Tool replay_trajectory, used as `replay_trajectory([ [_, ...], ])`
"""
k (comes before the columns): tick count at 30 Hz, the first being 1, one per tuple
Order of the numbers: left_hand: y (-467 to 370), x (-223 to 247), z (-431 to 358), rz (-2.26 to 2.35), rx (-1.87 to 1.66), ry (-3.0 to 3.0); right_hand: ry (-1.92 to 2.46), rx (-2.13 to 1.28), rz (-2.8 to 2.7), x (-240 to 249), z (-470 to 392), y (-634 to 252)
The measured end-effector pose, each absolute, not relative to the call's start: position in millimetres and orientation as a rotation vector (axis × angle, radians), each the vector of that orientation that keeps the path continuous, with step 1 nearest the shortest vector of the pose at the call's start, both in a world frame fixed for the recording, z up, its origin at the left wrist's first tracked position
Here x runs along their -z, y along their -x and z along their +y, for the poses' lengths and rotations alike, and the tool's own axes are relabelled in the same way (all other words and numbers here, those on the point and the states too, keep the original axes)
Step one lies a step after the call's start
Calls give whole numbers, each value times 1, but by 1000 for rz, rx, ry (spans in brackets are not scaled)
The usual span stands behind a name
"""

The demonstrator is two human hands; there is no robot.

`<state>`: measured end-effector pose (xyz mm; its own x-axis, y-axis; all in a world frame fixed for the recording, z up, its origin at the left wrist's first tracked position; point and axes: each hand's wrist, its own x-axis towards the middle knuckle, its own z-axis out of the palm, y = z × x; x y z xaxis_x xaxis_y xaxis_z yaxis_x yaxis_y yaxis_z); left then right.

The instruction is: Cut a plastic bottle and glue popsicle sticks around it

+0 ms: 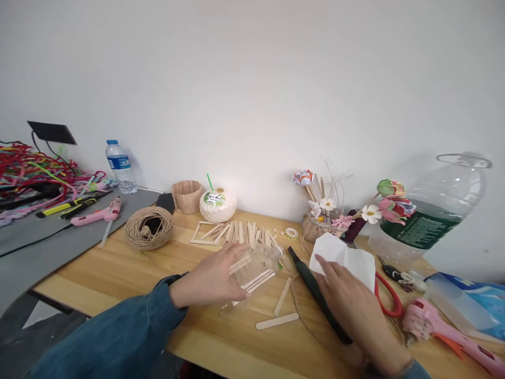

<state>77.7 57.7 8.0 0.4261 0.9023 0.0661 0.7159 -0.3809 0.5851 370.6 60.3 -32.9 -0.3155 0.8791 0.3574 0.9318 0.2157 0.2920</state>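
My left hand [215,276] is wrapped around a clear plastic bottle [258,271], which lies tilted with its neck pointing right. The fingers curl over its top and the thumb presses the near side. My right hand [351,300] reaches over a long dark green tool with a black tip [311,279]. Its fingers look stretched out, fingertips at the edge of a folded white paper [343,258]; nothing shows gripped in them. Between the hands lie two loose craft sticks [277,321] and a strand of twine [302,316].
Behind the bottle lies a heap of craft sticks [246,231]. A twine ball [149,227], stick cup [187,196] and coconut [218,205] stand left. On the right are red-handled scissors [389,300], a pink glue gun [445,329], a flower pot [315,229] and a large bottle [430,210].
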Motion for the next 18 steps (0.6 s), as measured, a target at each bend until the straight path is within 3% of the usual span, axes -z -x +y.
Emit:
replay_trajectory([
  [13, -71, 30, 35, 1273, -806, -2512, 1771, 664, -2484, 51, 68, -356],
  [18, -72, 38, 32, 1277, -864, -2633, 1671, 248, -2272, 22, 48, -354],
])
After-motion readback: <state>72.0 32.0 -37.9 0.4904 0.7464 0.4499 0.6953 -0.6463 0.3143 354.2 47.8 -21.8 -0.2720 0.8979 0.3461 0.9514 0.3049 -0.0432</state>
